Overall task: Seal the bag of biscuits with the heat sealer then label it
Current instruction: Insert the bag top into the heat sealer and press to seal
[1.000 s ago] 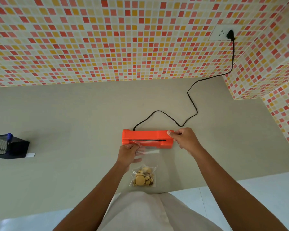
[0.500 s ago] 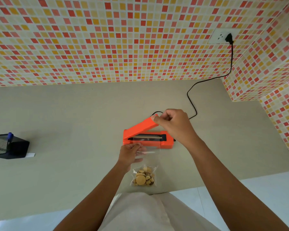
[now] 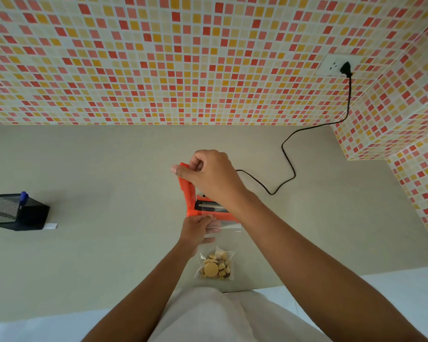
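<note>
An orange heat sealer lies in the middle of the grey counter with its lid swung almost upright. My right hand grips the top end of that lid. A clear bag of biscuits lies in front of the sealer, its open top edge resting over the sealer's base by the dark sealing strip. My left hand pinches the bag's upper left part just below the sealer. The biscuits sit bunched at the bag's near end.
The sealer's black cord runs right and up to a wall socket. A black mesh pen holder with a blue pen stands at the left, a small white label beside it. The tiled wall juts out at the right. The counter's front edge lies just behind the bag.
The sealer's lid was pressed down a second ago; my right hand has lifted it, from half raised to nearly vertical. My left hand has stayed on the bag.
</note>
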Motion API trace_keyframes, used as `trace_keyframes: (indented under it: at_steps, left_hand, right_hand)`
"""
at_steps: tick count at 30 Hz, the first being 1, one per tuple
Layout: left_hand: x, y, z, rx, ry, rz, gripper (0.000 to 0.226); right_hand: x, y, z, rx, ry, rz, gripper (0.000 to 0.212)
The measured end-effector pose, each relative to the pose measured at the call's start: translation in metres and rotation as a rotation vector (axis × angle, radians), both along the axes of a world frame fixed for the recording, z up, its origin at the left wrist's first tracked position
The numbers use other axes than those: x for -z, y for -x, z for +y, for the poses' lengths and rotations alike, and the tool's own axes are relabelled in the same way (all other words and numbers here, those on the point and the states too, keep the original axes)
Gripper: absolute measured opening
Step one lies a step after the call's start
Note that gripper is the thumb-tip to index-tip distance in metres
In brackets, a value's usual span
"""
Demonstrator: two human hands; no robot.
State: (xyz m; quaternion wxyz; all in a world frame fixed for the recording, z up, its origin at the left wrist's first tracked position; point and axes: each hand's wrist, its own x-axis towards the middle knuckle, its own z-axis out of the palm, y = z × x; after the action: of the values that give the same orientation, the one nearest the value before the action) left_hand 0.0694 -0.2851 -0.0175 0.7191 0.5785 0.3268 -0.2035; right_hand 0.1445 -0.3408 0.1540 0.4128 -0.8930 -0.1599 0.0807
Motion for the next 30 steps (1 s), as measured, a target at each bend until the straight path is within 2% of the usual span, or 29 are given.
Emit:
trace_keyframes:
  at_steps: [7, 10, 12, 15, 16, 19, 23, 27, 30]
  left_hand:
    - [0.001, 0.000, 0.001, 0.030, -0.026, 0.008, 0.023]
    - [-0.002, 0.000, 0.001, 0.016, -0.016, 0.000, 0.020]
    - [-0.003, 0.001, 0.000, 0.011, -0.017, -0.011, 0.019]
    - [-0.003, 0.002, 0.001, 0.013, -0.019, -0.013, 0.020]
    - [-0.003, 0.001, 0.001, 0.014, -0.023, -0.009, 0.021]
    - [-0.001, 0.001, 0.001, 0.020, -0.026, 0.000, 0.022]
    - [0.000, -0.001, 0.001, 0.019, -0.024, 0.018, 0.022]
    - [0.000, -0.003, 0.000, 0.021, -0.035, 0.039, 0.021]
    - [0.002, -0.003, -0.001, 0.022, -0.047, 0.046, 0.020]
  right_hand:
    - [0.003, 0.002, 0.021, -0.083, 0.032, 0.012, 0.042]
    - [-0.001, -0.003, 0.008, -0.107, -0.090, 0.127, 0.035]
    - [0.003, -0.009, -0.014, -0.029, -0.222, 0.215, 0.033]
    - [0.031, -0.013, -0.062, 0.242, -0.375, 0.299, 0.034]
    - [0.045, -0.011, -0.079, 0.333, -0.367, 0.302, 0.035]
    - [0.095, 0.009, -0.124, 0.502, -0.176, 0.366, 0.035]
    - [0.144, 0.050, -0.146, 0.555, -0.021, 0.522, 0.026]
    - [0.159, 0.069, -0.134, 0.526, 0.002, 0.510, 0.027]
    - [0.163, 0.068, -0.125, 0.524, -0.087, 0.534, 0.023]
